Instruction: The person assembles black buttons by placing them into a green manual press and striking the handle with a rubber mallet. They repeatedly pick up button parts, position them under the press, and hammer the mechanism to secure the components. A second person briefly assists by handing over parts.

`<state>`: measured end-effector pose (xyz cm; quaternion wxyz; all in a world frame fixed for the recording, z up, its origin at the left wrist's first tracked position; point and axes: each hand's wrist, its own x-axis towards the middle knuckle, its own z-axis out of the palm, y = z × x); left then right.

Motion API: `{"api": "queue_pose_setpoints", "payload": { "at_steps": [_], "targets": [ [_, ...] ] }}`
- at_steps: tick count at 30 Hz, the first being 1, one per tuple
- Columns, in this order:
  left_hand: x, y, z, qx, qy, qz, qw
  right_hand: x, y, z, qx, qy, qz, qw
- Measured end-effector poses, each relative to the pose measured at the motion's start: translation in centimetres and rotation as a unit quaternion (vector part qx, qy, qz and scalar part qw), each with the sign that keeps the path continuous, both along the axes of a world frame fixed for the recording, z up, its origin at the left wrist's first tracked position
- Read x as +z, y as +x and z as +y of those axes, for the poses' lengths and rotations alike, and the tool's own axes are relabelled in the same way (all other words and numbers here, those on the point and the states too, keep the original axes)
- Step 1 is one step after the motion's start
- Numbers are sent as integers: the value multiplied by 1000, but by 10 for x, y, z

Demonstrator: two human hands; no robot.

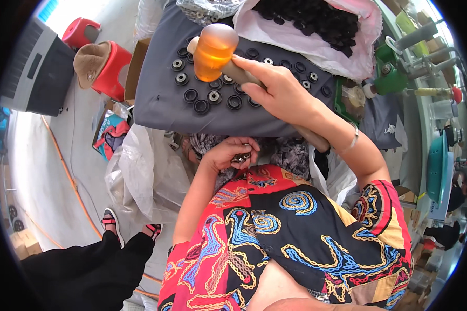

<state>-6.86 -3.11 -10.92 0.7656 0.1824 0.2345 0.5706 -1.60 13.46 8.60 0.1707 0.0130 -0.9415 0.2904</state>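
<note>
Mallet (213, 54), translucent amber head, brownish handle: above the grey cloth-covered surface (155, 111), over the left part of the laid-out black rings (201, 107); contact with any ring impossible to tell from above. Right hand (280, 93): fingers wrapped around the handle, forefinger and thumb near the head, handle end showing beside the forearm. Left hand (225, 155): held low before the lap, fingers curled in around small shiny metal pieces (241, 157), count indistinct. Rings, scattered in loose rows: several with silvery centres (214, 97), others bare in the middle. Beyond: white sack (366, 59) of black parts (311, 18); clear bag (208, 10).

Handling notes, by judgement: apparently a tapping of metal centres into rings. Set each piece level before striking. Bring the mallet face down flat and central, with short, even blows; avoid glancing hits, likely to tilt a centre or send neighbouring rings skidding over soft cloth. Grip farther back for a freer swing. Keep left-hand fingers clear of the head.
</note>
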Motion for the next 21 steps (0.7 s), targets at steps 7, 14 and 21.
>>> {"api": "queue_pose_setpoints", "payload": {
  "at_steps": [7,14,21],
  "targets": [
    [8,-1,4,-2,-6,24,1000,-16,25,-9,2,37,-89,995],
    [4,-1,5,10,0,12,1000,-6,24,-15,-18,67,-151,986],
    [4,0,4,-6,5,12,1000,11,-16,-12,23,-16,16,999]
  ]
}}
